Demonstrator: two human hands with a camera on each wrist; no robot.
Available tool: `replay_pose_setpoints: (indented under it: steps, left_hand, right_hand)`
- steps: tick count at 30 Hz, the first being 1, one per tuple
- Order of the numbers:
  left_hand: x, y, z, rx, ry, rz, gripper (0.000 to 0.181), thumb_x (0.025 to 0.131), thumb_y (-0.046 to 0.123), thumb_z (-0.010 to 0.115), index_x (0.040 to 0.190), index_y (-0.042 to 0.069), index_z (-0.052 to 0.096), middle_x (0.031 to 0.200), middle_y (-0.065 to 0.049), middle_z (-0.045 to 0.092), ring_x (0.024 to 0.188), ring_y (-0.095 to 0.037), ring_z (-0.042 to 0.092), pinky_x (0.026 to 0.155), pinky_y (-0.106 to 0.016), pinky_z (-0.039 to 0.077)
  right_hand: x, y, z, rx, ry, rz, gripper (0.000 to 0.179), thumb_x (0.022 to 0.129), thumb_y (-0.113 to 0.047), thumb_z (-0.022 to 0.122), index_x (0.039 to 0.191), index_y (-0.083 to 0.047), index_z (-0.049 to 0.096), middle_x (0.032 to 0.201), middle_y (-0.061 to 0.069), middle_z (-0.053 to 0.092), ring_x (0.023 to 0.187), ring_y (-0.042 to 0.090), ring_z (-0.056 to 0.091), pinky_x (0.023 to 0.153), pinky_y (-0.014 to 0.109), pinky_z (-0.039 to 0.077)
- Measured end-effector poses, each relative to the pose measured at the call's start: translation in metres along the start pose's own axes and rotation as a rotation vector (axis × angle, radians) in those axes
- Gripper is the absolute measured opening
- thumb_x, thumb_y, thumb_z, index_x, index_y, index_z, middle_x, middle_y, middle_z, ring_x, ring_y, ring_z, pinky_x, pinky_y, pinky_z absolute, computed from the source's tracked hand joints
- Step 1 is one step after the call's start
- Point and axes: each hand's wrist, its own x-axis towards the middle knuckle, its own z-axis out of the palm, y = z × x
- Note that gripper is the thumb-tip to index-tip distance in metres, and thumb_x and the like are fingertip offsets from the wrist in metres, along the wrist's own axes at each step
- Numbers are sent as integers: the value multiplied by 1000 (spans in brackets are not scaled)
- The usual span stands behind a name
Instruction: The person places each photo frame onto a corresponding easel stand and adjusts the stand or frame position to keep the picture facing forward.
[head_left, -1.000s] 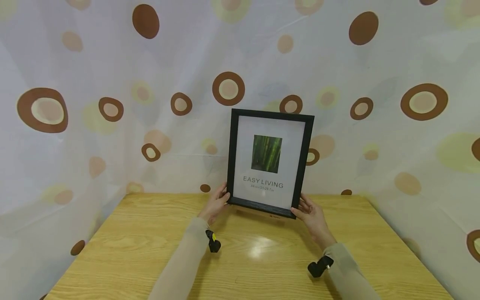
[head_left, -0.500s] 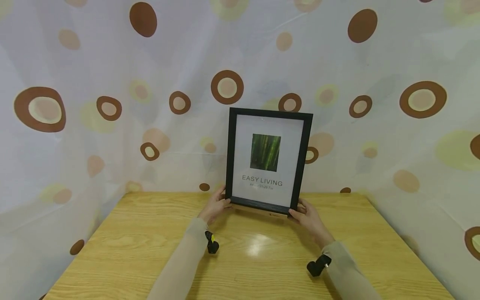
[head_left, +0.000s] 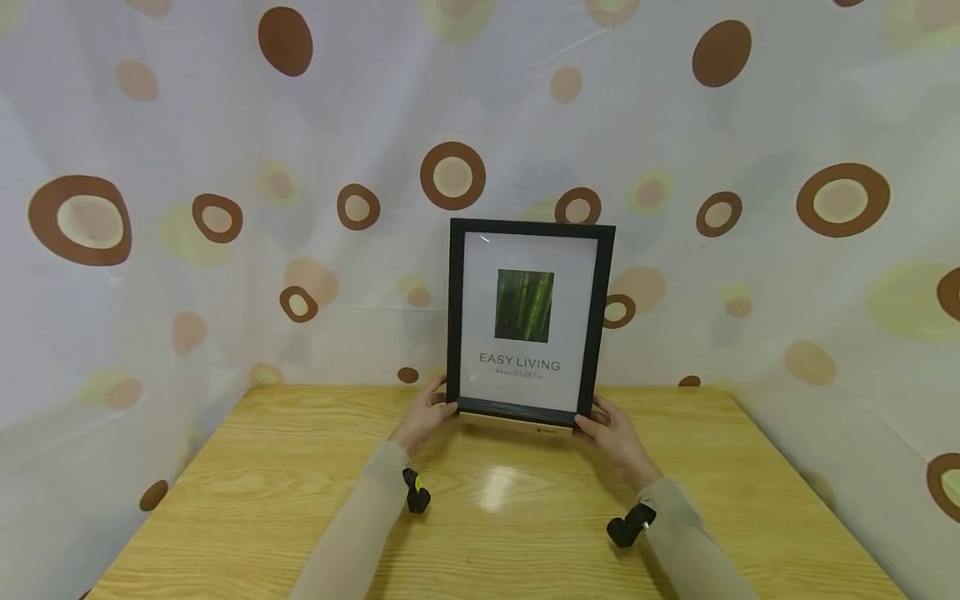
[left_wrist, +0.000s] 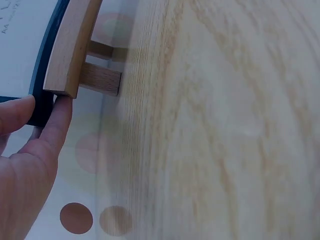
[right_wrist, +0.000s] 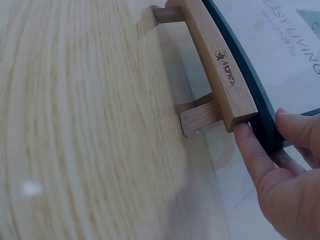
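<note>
A black picture frame stands upright, a green bamboo picture and the words EASY LIVING behind its pane. Its bottom edge sits along the ledge of a small wooden easel, whose short feet touch the table. My left hand pinches the lower left corner, thumb on the front; one finger reaches under the end of the wooden ledge. At the lower right corner my right hand grips likewise, its forefinger against the ledge's other end. The frame hides the easel's upper part.
The light wood-grain table runs back to a white curtain printed with brown and beige circles. The curtain also hangs along both sides. Black cameras sit on the left wrist and the right wrist.
The frame has shifted slightly left and become more level, with both hands still holding its lower corners. More of the pale wooden ledge shows under it than a second ago.
</note>
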Motion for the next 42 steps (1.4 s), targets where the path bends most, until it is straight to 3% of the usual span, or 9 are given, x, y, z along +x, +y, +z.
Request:
replay_pose_setpoints:
  steps: [10, 19, 35, 42]
  left_hand:
    - [-9, 1, -1, 21, 12, 34, 64, 96, -9, 52, 153, 7, 28, 137, -30, 47, 121, -36, 54, 99, -44, 52]
    - [-17, 3, -7, 54, 34, 61, 62, 96, -7, 52, 152, 7, 30, 136, -30, 47, 119, -39, 55, 99, -47, 51]
    - [-23, -1, -14, 106, 74, 65, 65, 96, -5, 54, 154, 10, 28, 136, -29, 47, 117, -37, 56, 97, -48, 52]
    - [-26, 0, -17, 112, 85, 67, 67, 97, -4, 53, 155, 8, 23, 136, -32, 46, 115, -39, 58, 97, -51, 51]
  right_hand:
    - [3, 0, 0, 0, -26, -29, 64, 100, -1, 51, 156, -2, 19, 150, 32, 35, 133, 39, 46, 96, 35, 54]
    - [18, 4, 5, -9, -48, -55, 65, 101, -3, 51, 156, -2, 17, 149, 32, 36, 131, 40, 47, 99, 39, 52]
    - [27, 3, 15, -18, -60, -48, 65, 101, -2, 50, 156, -2, 16, 150, 32, 36, 134, 42, 44, 101, 40, 51]
    - [30, 1, 19, -25, -74, -58, 61, 101, -3, 50, 156, -4, 22, 148, 31, 40, 130, 41, 49, 101, 42, 51]
